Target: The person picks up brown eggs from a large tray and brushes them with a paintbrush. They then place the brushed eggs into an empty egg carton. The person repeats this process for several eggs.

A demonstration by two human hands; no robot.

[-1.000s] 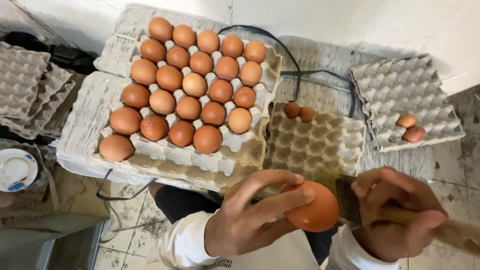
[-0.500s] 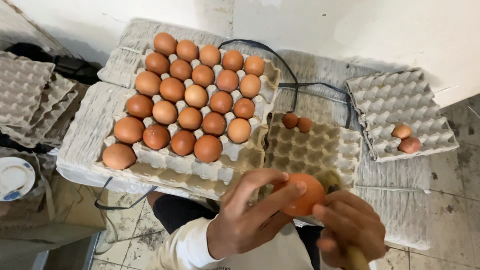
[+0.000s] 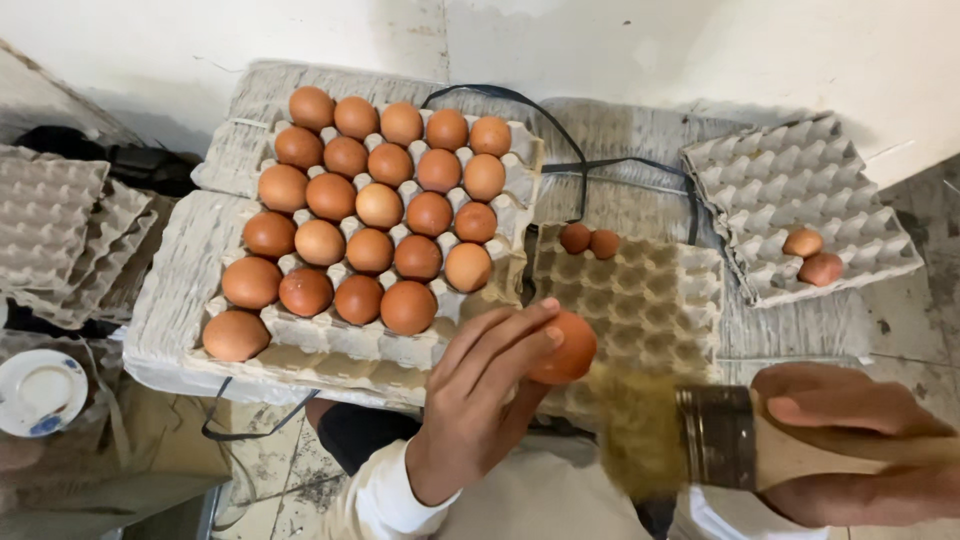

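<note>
My left hand [image 3: 478, 395] grips a brown egg [image 3: 570, 347] by the fingertips, low in the middle of the view. My right hand [image 3: 850, 445] holds a wooden-handled paintbrush [image 3: 700, 437] with a metal band and worn bristles; the bristles sit just below and right of the egg, close to it. Behind the egg lies a cardboard egg tray [image 3: 640, 300] holding two small eggs [image 3: 589, 240] at its far edge. To the left, a full tray of brown eggs [image 3: 370, 230] rests on stacked trays.
At the right, another tray [image 3: 800, 200] carries two eggs [image 3: 812, 255]. Empty trays [image 3: 60, 230] pile up at the left, with a small plate [image 3: 40, 390] below them. A black strap [image 3: 560, 120] loops behind the trays. A white wall stands behind; tiled floor below.
The brush has come off the egg and now lies flat to its lower right, with the bristles facing the egg. My left hand has moved the egg slightly up and left.
</note>
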